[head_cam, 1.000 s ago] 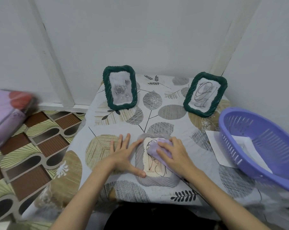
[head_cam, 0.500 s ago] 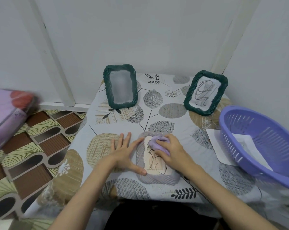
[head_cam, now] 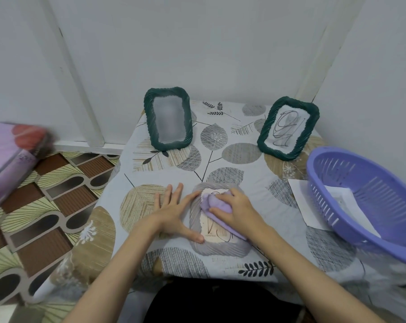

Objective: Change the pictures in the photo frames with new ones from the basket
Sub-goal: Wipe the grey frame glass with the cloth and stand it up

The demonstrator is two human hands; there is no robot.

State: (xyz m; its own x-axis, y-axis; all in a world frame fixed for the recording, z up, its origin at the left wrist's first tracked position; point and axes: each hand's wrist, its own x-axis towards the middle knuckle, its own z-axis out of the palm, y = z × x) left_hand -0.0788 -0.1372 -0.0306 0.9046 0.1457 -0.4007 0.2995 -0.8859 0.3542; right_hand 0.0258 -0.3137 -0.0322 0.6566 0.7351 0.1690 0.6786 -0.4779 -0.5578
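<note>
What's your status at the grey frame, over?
Left hand flat, steadying grey frame. Right hand pressing purple cloth onto its glass. Nothing in the way.

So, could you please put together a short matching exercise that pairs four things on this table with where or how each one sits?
Things:
1. grey frame
2. purple cloth
3. purple basket
4. green frame with scribble drawing

Places or states:
A. standing upright at the far right of the table
B. lying flat between both hands
C. gripped by the right hand
D. at the right edge, holding paper

Pairs: 1-B, 2-C, 3-D, 4-A
</note>
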